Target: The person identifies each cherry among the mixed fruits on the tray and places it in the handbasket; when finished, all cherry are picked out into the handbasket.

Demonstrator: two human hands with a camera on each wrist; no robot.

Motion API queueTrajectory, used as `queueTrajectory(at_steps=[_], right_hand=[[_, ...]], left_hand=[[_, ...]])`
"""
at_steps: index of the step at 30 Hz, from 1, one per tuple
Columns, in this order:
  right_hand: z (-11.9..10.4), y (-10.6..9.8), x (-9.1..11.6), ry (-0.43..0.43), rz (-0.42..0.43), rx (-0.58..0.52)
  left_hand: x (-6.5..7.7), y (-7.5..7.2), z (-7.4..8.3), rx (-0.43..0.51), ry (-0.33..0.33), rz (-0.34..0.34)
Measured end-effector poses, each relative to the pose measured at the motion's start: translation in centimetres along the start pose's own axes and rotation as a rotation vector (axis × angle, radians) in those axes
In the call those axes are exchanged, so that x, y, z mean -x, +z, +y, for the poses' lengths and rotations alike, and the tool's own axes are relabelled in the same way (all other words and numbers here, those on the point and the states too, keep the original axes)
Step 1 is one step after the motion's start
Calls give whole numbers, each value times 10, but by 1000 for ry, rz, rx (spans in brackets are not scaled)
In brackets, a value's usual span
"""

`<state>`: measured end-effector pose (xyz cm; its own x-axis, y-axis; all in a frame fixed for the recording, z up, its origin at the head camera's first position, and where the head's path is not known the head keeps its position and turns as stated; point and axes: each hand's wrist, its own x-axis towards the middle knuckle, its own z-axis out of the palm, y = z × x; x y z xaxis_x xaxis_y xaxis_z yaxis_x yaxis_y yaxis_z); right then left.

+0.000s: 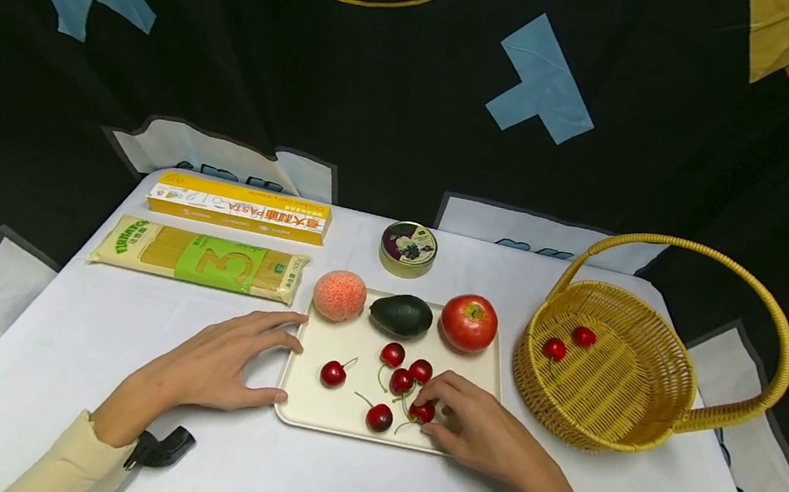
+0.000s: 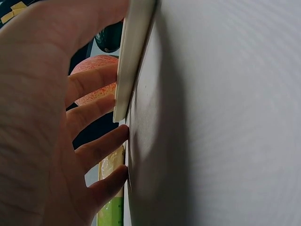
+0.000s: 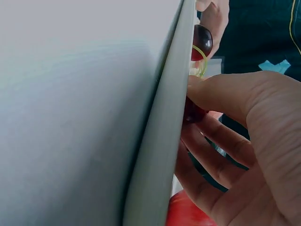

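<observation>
A cream rectangular tray [image 1: 351, 341] carries several dark red cherries [image 1: 379, 418], most with green stems. My right hand [image 1: 483, 426] reaches over the tray's right part, its thumb and fingers pinching a cherry [image 1: 422, 411]; the right wrist view shows that cherry [image 3: 192, 112] between them, partly hidden. My left hand [image 1: 227, 361] rests at the tray's left edge with fingers spread. In the left wrist view its fingers lie along the tray's rim [image 2: 128, 61]. Two more cherries [image 1: 569, 343] lie inside a yellow wicker basket [image 1: 611, 377] right of the tray.
A pink ball-like fruit [image 1: 339, 295], a dark green avocado [image 1: 401, 316] and a red apple [image 1: 469, 323] line the tray's back. Behind stands a round tin [image 1: 407, 249]. At the left lie a pasta bag [image 1: 199, 257] and a yellow pasta box [image 1: 239, 207]. The basket's tall handle [image 1: 771, 316] arches up.
</observation>
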<state>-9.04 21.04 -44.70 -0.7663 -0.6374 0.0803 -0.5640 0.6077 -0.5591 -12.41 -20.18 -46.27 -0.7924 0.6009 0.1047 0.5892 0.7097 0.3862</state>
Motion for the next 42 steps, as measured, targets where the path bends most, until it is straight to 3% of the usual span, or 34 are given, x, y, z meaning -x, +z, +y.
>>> queueTrajectory(at_steps=[6,13,20,33,42], right_hand=[[1,-4,2,-13,24,43],[0,-16,4,-46,113,112],[1,-31,5,-101,224,77],[16,-66,22,-52,386,103],[42,-81,32,-5,519,126]], left_hand=[[-1,1,0,-1,8,6],[0,1,-1,0,6,9],[1,0,-1,-5,0,0],[-1,0,1,7,-3,-2],[0,0,0,-6,7,7]])
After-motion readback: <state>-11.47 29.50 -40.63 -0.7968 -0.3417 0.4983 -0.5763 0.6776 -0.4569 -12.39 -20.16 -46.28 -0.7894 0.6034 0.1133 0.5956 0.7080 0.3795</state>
